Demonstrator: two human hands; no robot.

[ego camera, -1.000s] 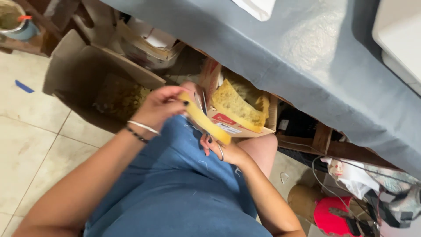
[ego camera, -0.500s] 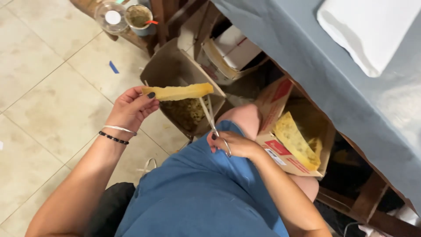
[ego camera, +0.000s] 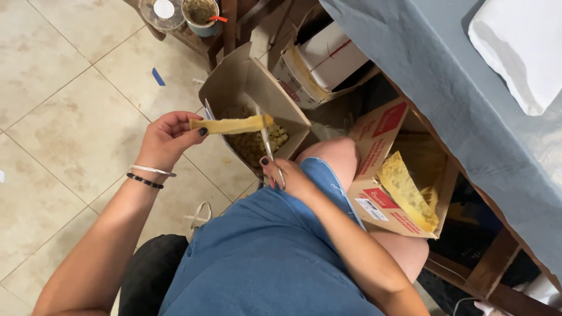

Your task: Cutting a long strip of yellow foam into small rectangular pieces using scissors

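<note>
Your left hand (ego camera: 167,139) pinches one end of a long yellow strip (ego camera: 232,124) w/ fingertips, so the strip sticks out level to the right, directly over the open cardboard box (ego camera: 234,88) on the floor. Looks like it's held there so cut bits drop straight in; the box already holds a heap of small yellowish pieces (ego camera: 257,143). Left grip: narrow, closed on the strip's end.

Your right hand (ego camera: 287,175) rests against the knee, fingers through the handles of a pair of scissors (ego camera: 268,146), blades pointing up toward the strip's free end. Blades cross the strip near its far tip; can't tell whether they're parted or closed on it. Right grip: wrapped round the scissor handles.

The strip itself: flat, stiff enough to stay straight unsupported, pale mustard-yellow, matte, edges a bit rough, roughly even width along its length.

By your right leg, a second box (ego camera: 380,175) w/ red panels holds a larger yellow sheet (ego camera: 410,190) of the same stuff, prob. stock kept within reach. A grey cloth-covered surface (ego camera: 445,88) runs above on the right.
</note>
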